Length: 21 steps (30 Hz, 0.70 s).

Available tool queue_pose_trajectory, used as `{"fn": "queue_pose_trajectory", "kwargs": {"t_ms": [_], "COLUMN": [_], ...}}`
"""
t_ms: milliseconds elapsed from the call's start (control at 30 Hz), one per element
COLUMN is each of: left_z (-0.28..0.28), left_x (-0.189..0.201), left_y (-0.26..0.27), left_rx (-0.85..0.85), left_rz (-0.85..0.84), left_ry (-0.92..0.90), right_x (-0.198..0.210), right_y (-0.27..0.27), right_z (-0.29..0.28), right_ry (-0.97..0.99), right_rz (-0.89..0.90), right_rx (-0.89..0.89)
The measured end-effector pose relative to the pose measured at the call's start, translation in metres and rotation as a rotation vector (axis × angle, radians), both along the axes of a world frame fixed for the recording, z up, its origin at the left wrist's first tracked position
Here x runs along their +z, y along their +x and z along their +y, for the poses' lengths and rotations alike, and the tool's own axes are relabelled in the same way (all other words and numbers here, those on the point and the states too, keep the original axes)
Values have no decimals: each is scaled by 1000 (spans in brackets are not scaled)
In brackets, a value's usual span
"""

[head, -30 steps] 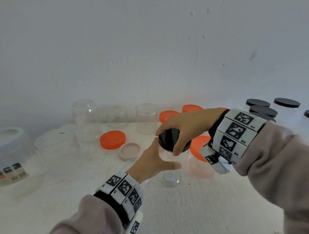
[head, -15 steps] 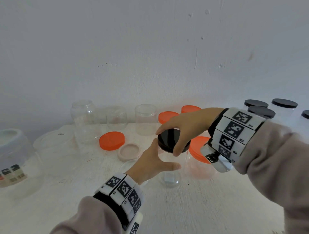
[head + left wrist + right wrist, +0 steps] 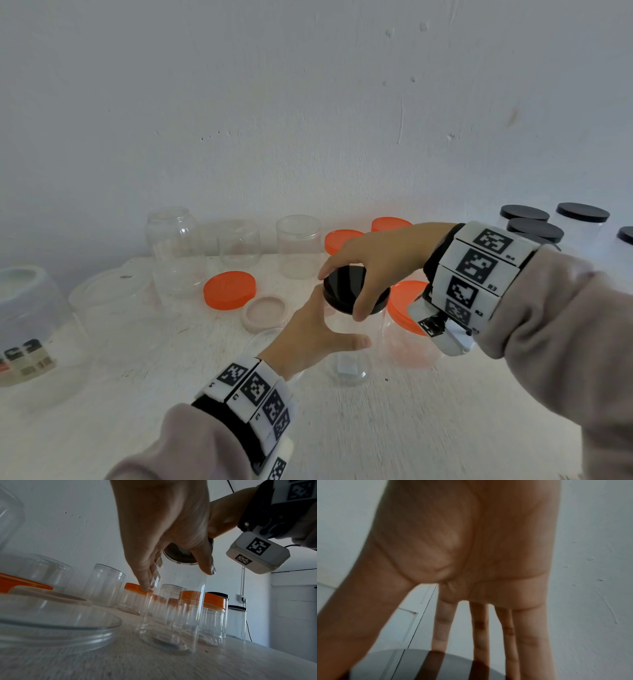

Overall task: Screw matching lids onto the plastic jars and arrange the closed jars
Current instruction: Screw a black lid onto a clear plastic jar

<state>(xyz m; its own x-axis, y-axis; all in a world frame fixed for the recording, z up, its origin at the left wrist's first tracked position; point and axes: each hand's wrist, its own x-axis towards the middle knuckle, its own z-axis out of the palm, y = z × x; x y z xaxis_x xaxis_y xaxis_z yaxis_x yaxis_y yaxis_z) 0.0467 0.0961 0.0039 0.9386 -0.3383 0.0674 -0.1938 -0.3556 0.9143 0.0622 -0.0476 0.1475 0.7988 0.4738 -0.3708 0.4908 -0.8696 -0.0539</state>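
Now our left hand [image 3: 310, 339] grips the clear jar [image 3: 347, 356] standing mid-worktop [image 3: 411, 428], and our right hand [image 3: 380, 260] curls its fingers around the black lid [image 3: 342, 287] on the jar's mouth.

The right hand [image 3: 380, 260] grips a round black plastic lid [image 3: 346, 287] atop a clear plastic jar [image 3: 346, 363] held by the left hand [image 3: 308, 339].

Our left hand [image 3: 310, 337] reaches up from the lower middle of the frame, fingers and thumb curled in a grip. Our right hand [image 3: 380, 262] arches in from the right, fingertips [image 3: 359, 313] pinching downward.
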Motion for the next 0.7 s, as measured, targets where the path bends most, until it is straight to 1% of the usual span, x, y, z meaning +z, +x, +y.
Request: {"fn": "queue_pose_trajectory", "kwargs": {"t_ms": [233, 300, 400, 500, 600, 700], "left_z": [0, 0, -1, -1, -1, -1], "left_x": [-1, -2, -2, -1, -2, -2], "left_y": [0, 1, 2, 1, 1, 0], "left_rx": [-19, -10, 9, 7, 6, 6], "left_rz": [3, -1, -11, -30, -15, -11], "left_ry": [-33, -21, 7, 25, 13, 0], "right_x": [-6, -4, 1, 2, 1, -3], "right_y": [-1, 0, -1, 0, 1, -1], "right_z": [5, 4, 1, 0, 2, 6], "right_ry": [-35, -39, -14, 21, -3, -55], "right_rz": [-58, -32, 31, 41, 12, -25], "right_rx": [-90, -77, -7, 27, 10, -45]}}
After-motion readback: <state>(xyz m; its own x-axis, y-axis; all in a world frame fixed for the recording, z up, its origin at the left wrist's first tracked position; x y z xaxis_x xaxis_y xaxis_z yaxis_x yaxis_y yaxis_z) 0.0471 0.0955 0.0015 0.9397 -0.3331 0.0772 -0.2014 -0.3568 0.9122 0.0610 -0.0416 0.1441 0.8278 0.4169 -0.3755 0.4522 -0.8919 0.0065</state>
